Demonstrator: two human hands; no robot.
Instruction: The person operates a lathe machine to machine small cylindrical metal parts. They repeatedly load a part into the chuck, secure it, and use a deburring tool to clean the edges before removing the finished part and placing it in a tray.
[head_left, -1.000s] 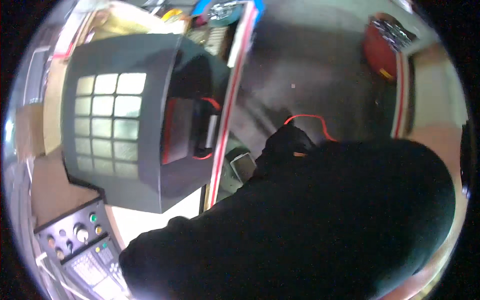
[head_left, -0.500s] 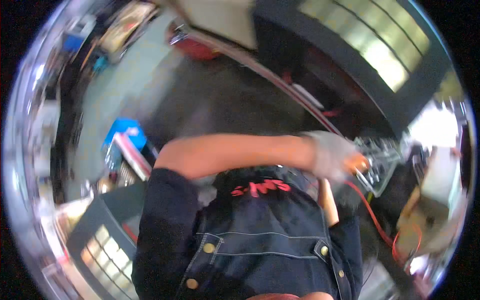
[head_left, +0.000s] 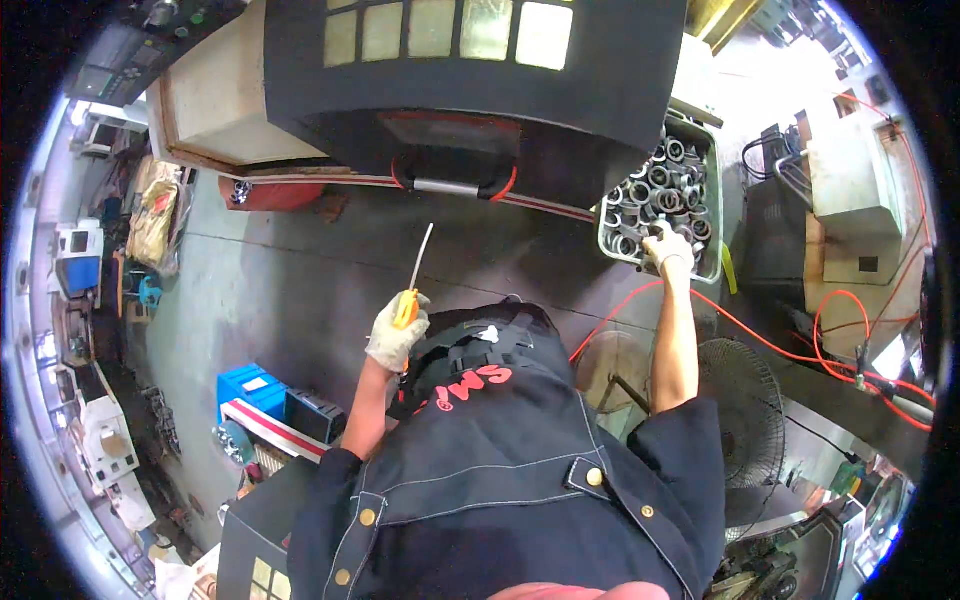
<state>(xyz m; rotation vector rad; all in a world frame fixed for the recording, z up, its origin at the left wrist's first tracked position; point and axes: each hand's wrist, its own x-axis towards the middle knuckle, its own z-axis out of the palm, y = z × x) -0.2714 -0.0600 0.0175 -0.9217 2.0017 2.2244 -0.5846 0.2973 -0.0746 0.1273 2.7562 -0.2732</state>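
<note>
The right hand point(head_left: 670, 250), gloved, reaches over the near rim of a grey-green bin point(head_left: 716, 205), its fingers at the metal rings point(head_left: 672, 200) heaped inside; whether they are clamped on one, I cannot tell. The gloved left hand point(head_left: 393, 332), well left of the bin, has its fingers clamped around a yellow-handled tool point(head_left: 407, 306) whose thin metal shaft points away from the person point(head_left: 500, 450). A red hose point(head_left: 742, 322) runs along the near side of the bin, with a caged fan point(head_left: 742, 410) closer to the person. Just right of the bin is a yellow strip point(head_left: 729, 270). Left of the bin is a dark machine door point(head_left: 480, 90) with pale panes and a bar handle point(head_left: 446, 187), and well farther left, nearer the person, sits a blue box point(head_left: 250, 393).
</note>
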